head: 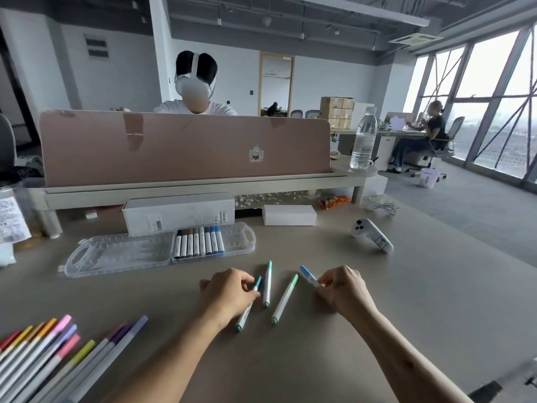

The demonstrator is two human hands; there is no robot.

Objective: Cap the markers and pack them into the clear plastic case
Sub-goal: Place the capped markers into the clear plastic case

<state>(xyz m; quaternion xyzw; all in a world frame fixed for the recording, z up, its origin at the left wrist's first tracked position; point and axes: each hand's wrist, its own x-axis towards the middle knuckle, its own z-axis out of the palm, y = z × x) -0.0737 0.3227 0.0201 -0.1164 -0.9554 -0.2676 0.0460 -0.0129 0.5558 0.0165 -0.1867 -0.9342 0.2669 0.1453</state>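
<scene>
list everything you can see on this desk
case: one, clear, open, behind the hands
packed markers: about eight, dark to blue, in case's right half
loose markers: two, green-capped, on table between hands
spare markers: many, mixed colours, near left edge
boxes: two, white, behind case
bottle: one, clear, on shelf
controller: one, white, right
left hand: fingers pinch a teal marker
right hand: fingers hold a blue marker

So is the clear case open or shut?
Open: the lid lies flat left of the tray, markers exposed in a row.
</scene>
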